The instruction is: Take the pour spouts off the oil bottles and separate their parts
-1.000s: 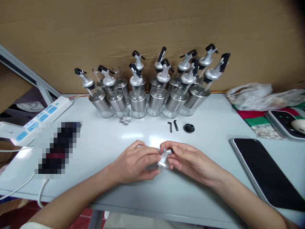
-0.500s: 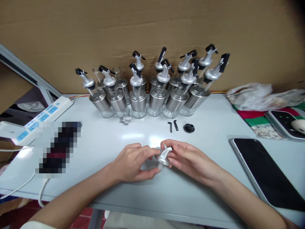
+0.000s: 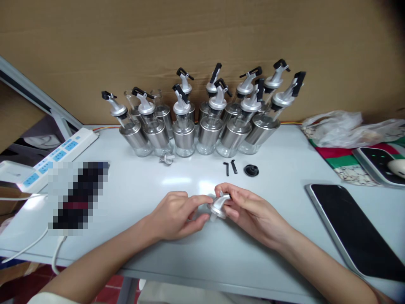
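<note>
The round-collared silver pourer head with curved spout (image 3: 218,205), at six o'clock from the clear-glass, steel-banded bottles (image 3: 184,135), is pinched by the right hand (image 3: 256,213). The left hand (image 3: 174,215), half open, seems to touch the collar; steady it there, pressing gently and squarely

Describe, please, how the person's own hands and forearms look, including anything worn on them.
The left hand and right hand wear no visible gloves, rings or watches. An off-white sleeve shows high on the left arm; none shows on the right arm.
</note>
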`<state>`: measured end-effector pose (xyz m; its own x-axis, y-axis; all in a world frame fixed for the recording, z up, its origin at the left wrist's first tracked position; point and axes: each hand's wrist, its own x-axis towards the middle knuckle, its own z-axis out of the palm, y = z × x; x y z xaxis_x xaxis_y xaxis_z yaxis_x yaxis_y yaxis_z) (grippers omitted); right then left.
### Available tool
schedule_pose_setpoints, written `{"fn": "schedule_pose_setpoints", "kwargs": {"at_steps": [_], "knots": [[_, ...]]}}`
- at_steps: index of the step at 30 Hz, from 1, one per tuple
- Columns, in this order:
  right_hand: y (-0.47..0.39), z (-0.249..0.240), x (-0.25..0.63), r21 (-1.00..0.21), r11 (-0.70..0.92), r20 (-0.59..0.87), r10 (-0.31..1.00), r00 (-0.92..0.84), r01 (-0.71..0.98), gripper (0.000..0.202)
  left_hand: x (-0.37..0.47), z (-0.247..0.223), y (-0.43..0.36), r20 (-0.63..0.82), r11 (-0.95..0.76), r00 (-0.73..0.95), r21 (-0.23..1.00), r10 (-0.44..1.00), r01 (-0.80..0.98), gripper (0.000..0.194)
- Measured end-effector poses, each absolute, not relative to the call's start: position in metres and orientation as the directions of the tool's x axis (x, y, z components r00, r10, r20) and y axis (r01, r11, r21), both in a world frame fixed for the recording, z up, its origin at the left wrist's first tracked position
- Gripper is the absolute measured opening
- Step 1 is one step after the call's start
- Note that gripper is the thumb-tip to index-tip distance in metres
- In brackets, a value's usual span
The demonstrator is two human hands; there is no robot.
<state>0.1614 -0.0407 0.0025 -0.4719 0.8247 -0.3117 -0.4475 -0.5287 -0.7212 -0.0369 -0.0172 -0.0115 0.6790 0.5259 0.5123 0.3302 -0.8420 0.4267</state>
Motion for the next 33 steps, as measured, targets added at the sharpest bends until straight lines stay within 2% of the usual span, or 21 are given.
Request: {"fn": "schedule_pose_setpoints", "kwargs": {"at_steps": [4,8,10,14,21,27,30,33], "knots": [[-0.042,0.001,0.161,-0.792,-0.505,-0.300,0.811,-0.503,-0.342,0.031,-0.036,-0.010,-0.016,0.536,-0.839,0.653,0.424,0.535,0.341,0.011],[-0.042,0.002,0.164,-0.948,-0.294,-0.228,0.895,-0.384,-0.121,0.034,-0.035,-0.010,-0.016,0.543,-0.842,0.648,0.410,0.534,0.351,0.008],[-0.040,0.003,0.166,-0.973,-0.226,-0.201,0.925,-0.322,-0.042,0.034,-0.035,-0.010,-0.016,0.531,-0.832,0.645,0.420,0.549,0.363,0.003],[-0.036,0.002,0.169,-0.964,-0.263,-0.243,0.929,-0.278,-0.035,0.033,-0.036,-0.011,-0.017,0.486,-0.798,0.641,0.454,0.594,0.396,0.002],[-0.037,-0.003,0.167,-0.964,-0.264,-0.239,0.904,-0.355,-0.025,0.030,-0.037,-0.010,-0.016,0.438,-0.757,0.630,0.495,0.641,0.427,0.009],[-0.037,0.001,0.167,-0.964,-0.266,-0.254,0.929,-0.270,-0.009,0.036,-0.054,-0.002,0.000,0.380,-0.578,0.436,0.537,0.816,0.614,0.011],[-0.035,0.001,0.168,-0.967,-0.234,-0.252,0.945,-0.211,0.105,0.036,-0.060,-0.003,0.008,0.299,-0.471,0.365,0.541,0.882,0.696,0.011],[-0.033,-0.002,0.172,-0.947,-0.078,-0.106,0.992,-0.073,0.311,0.032,-0.060,-0.005,0.011,0.226,-0.449,0.391,0.539,0.892,0.713,0.011]]}}
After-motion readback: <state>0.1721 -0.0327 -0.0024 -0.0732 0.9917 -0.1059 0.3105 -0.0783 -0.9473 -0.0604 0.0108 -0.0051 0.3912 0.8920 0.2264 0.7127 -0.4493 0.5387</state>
